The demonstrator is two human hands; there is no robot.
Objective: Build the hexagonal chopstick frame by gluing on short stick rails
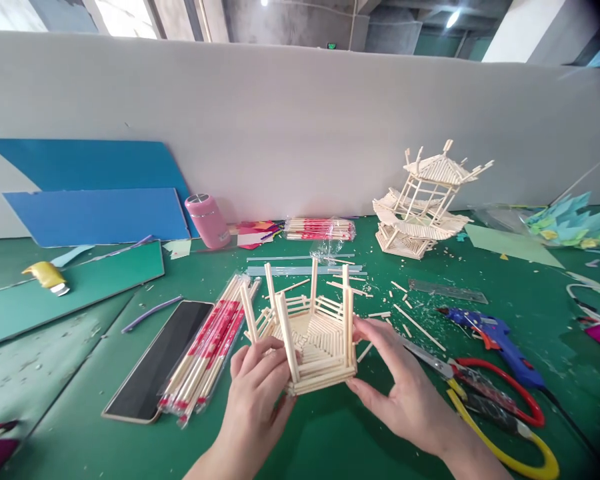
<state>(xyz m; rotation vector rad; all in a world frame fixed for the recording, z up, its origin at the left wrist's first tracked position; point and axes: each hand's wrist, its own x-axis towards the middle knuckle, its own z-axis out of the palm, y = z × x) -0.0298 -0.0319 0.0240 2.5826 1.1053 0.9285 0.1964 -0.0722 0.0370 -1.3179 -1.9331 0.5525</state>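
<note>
Between my two hands is a wooden stick pavilion base [317,381], built of pale chopsticks with several upright posts, low railings and a slatted floor. My left hand [260,387] grips its near left side, fingers closed around the edge beside a post. On the right, my right hand [400,383] pinches the base's side, thumb low and fingers at the post. The base looks slightly tilted toward me. Just left of it lie plastic-wrapped bundles of chopsticks [213,347] with red bands. Scissors [480,380] with red handles lie beside my right hand.
A finished-looking stick pavilion [425,207] stands at the back right. A blue glue gun [495,340], yellow-handled pliers [510,427] and a clear ruler [449,291] lie right. A phone [155,363], pink bottle [207,221] and yellow cutter [47,277] are left. Stick scraps litter the green table.
</note>
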